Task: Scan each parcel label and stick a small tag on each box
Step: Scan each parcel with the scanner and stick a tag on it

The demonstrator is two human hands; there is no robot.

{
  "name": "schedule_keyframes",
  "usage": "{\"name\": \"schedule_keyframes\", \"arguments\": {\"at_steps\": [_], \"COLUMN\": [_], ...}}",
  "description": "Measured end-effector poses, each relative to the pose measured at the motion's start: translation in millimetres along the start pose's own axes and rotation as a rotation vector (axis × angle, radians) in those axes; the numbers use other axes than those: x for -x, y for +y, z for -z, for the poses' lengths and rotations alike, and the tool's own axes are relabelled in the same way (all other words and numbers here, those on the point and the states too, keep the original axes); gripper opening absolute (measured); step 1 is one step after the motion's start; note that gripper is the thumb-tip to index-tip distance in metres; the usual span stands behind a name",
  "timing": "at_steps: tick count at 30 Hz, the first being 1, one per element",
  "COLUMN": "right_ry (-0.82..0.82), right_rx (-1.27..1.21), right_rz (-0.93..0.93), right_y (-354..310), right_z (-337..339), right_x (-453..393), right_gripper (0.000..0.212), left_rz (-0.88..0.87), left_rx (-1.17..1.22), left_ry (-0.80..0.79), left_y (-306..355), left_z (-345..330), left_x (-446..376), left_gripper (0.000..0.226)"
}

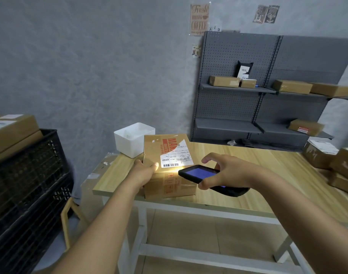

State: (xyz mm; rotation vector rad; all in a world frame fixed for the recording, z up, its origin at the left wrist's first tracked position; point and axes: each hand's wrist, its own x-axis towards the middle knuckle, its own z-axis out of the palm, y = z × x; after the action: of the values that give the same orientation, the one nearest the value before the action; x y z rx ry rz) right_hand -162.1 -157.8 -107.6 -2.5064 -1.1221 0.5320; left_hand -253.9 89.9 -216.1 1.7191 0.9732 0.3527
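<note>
Grey-walled room, wooden worktop [248, 161]: left hand [144, 171] grips the parcel [167, 165] at its near-left end, right hand [226, 171] holds the scanner [198, 173] over the label [176, 156], scanning apparently underway; tagging likely follows.

Bare table [258, 175] lies open just beyond the right hand [226, 171]. A white bin [132, 139] stands past the left hand [144, 171]; stacked boxes [331, 161] crowd the far right.
</note>
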Motion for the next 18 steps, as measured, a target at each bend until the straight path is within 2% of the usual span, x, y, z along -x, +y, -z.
{"name": "schedule_keyframes", "arguments": {"at_steps": [5, 18], "right_ry": [0.039, 0.01], "right_rx": [-0.045, -0.065], "right_rz": [-0.024, -0.035], "right_y": [0.6, -2.6], "right_z": [-2.0, -0.4], "right_x": [1.4, 2.9], "right_gripper": [0.063, 0.07], "left_rz": [0.008, 0.009], "left_rx": [0.052, 0.038], "left_ry": [-0.012, -0.01], "left_y": [-0.3, 0.1], "left_z": [-1.4, -0.5], "left_x": [0.1, 1.9], "left_gripper": [0.057, 0.061]}}
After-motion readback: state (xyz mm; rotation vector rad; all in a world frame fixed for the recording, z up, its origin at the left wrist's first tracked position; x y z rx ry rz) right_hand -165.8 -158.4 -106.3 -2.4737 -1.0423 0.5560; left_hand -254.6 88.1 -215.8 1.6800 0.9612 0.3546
